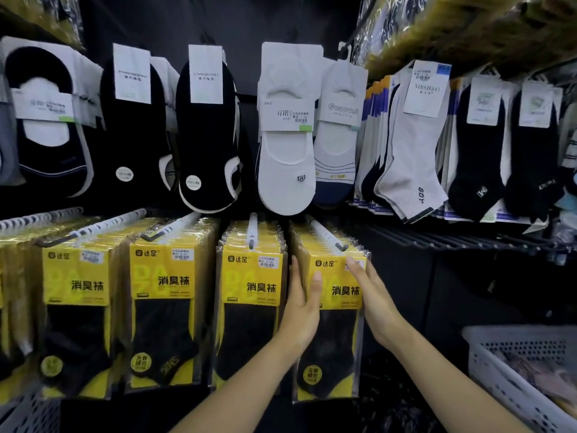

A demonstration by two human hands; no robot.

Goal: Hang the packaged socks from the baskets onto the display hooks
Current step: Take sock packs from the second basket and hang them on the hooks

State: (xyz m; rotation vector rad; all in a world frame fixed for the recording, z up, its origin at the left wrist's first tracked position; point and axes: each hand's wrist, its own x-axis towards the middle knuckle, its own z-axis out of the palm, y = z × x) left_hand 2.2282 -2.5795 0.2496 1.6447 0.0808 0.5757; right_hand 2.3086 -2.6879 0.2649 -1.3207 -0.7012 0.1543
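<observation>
Yellow sock pack [338, 332] looks light, film slick, card stiff; prob. best gripped by side edges; left hand [301, 304] & right hand [373, 298] flat, fingers straight, against its sides.

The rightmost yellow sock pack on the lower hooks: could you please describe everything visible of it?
The glossy clear-plastic pack with a yellow card hangs upright, fronting a full stack on a white display hook. A black ankle sock and a round yellow sticker show below the card. The left hand touches its left edge, the right hand its upper right, both held flat.
</observation>
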